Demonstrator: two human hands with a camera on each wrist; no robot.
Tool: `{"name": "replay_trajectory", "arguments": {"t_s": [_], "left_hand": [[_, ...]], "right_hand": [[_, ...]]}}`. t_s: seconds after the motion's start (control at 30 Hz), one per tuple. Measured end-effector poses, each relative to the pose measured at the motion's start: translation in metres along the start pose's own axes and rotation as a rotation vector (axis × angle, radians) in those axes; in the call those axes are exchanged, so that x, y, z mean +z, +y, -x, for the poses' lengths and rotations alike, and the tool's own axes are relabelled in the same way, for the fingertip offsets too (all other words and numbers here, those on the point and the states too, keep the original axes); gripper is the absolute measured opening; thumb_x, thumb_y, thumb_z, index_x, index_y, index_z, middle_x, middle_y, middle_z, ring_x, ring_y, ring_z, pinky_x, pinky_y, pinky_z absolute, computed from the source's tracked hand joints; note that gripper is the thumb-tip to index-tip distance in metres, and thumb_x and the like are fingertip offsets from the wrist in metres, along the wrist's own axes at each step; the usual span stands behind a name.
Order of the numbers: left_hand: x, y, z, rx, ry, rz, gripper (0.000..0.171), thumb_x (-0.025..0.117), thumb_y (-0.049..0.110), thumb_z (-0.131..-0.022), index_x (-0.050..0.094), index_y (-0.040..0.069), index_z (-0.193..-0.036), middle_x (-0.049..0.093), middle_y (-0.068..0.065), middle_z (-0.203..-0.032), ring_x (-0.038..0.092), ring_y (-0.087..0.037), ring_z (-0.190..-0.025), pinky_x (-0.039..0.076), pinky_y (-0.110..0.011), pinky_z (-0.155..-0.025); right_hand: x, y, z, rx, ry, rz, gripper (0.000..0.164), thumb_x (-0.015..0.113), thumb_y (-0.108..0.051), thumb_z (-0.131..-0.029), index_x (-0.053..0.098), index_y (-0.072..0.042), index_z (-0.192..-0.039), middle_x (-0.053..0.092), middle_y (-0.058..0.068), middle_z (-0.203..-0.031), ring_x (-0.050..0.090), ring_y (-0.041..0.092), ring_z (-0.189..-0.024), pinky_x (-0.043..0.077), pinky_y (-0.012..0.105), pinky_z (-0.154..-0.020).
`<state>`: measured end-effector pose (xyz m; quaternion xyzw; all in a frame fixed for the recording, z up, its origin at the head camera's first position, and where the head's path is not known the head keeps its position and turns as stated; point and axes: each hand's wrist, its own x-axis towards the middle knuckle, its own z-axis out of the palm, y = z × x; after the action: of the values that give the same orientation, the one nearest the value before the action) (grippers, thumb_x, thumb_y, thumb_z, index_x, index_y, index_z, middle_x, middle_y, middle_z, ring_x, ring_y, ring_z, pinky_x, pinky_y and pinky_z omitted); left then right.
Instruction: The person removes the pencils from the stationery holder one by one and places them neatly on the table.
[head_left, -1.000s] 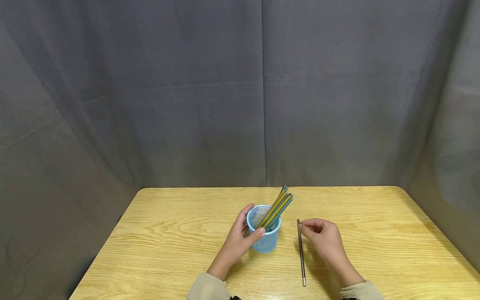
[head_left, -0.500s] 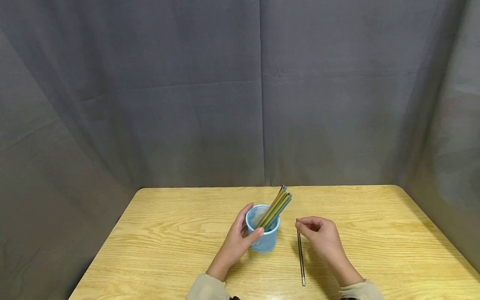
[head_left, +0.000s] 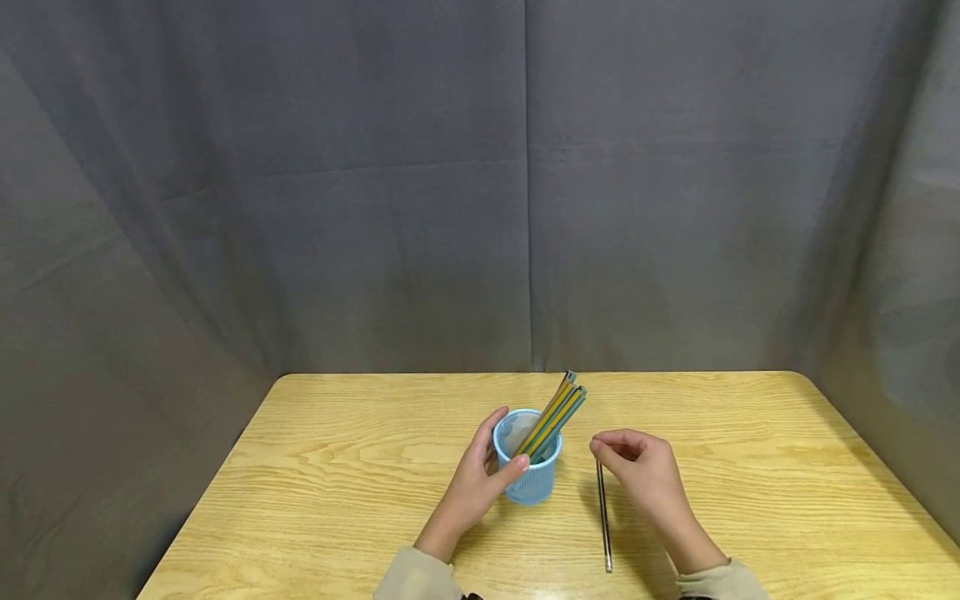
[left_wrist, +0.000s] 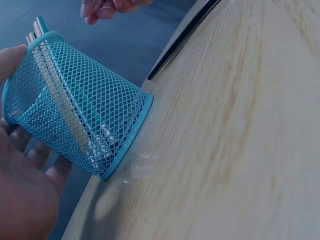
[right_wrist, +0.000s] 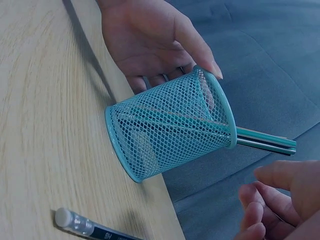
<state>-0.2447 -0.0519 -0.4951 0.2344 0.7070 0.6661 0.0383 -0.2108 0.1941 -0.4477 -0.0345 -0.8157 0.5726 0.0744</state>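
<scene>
Upright on the tabletop (head_left: pixel 322 475), a blue mesh cup (head_left: pixel 529 485) stands gripped by your left hand (head_left: pixel 476 483), its pencils (head_left: pixel 553 422) slanting toward your right. Your right hand (head_left: pixel 647 473), thumb and fingertips drawn together and holding nothing, hovers just above a dark pencil (right_wrist: pixel 97 232). Beyond both hands hangs a gray curtain (head_left: pixel 420 250).

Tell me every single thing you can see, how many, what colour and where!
Cup: one, light blue mesh, gripped by the left hand
Pencils: several, too bunched to count; yellow, green, tan and dark; leaning in the cup
Black pencil: one, white eraser, lying on the table
Table: one, yellow-brown, under everything
Cloth: grey, pieces unclear, behind and beside the table
Sleeves: two, beige, bottom edge
Hands: two, left on cup, right hand above black pencil
</scene>
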Motion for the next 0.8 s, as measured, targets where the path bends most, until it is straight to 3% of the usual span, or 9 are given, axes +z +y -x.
{"name": "replay_trajectory", "arguments": {"t_s": [0.2, 0.8], "left_hand": [[0.000, 0.001, 0.001, -0.003, -0.001, 0.000, 0.071, 0.064, 0.026, -0.098, 0.023, 0.027, -0.156, 0.041, -0.008, -0.150, 0.035, -0.025, -0.141, 0.025, -0.049, -0.116], [0.002, 0.004, 0.002, 0.022, 0.013, 0.014, 0.071, 0.065, 0.022, -0.097, 0.024, 0.022, -0.156, 0.040, -0.011, -0.151, 0.038, -0.027, -0.139, 0.028, -0.050, -0.115]], "right_hand": [[0.001, -0.003, 0.001, -0.013, 0.006, -0.028, 0.023, 0.074, -0.019, -0.091, 0.074, 0.000, -0.105, 0.071, 0.006, -0.094, 0.061, 0.015, -0.083, 0.051, 0.023, -0.069], [0.010, -0.012, 0.001, -0.068, 0.001, -0.061, 0.020, 0.074, -0.017, -0.090, 0.074, -0.001, -0.104, 0.070, 0.008, -0.093, 0.060, 0.015, -0.081, 0.051, 0.023, -0.067]]}}
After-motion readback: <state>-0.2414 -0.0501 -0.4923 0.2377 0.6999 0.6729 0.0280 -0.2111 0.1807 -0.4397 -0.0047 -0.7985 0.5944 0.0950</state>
